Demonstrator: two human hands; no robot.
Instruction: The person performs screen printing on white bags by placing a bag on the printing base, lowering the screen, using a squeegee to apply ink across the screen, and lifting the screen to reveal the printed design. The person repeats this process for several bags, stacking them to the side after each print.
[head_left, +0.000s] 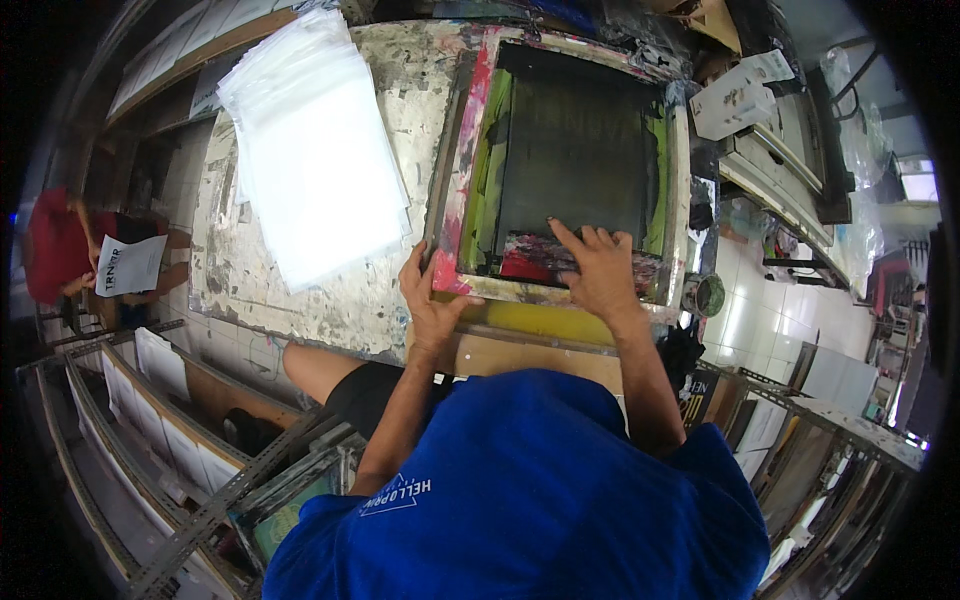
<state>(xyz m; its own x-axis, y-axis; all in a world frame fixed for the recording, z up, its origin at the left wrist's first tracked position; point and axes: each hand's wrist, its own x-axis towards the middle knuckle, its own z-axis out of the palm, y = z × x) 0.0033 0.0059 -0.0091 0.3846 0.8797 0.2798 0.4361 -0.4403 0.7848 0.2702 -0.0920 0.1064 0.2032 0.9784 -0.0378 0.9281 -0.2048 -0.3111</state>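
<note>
A screen-printing frame (pixel 464 165) with ink-stained edges and dark mesh lies on the work table before me. My left hand (pixel 432 300) grips its near left corner, fingers on the left side and thumb along the near edge. Across the near end of the mesh rests a squeegee (pixel 530 262) smeared with red and dark ink. My right hand (pixel 600 268) is wrapped over the squeegee's right half, thumb on the near side. Its index finger reaches forward over the mesh; whether the tip touches cannot be told. Whatever lies under the frame is hidden.
A stack of white sheets (pixel 315 150) lies on the paint-marked table (pixel 245 255), left of the frame. A small tin (pixel 708 295) stands by the frame's near right corner. At far left, a person in red (pixel 62 245) holds a printed sheet (pixel 131 266). Racks (pixel 160 430) stand behind left.
</note>
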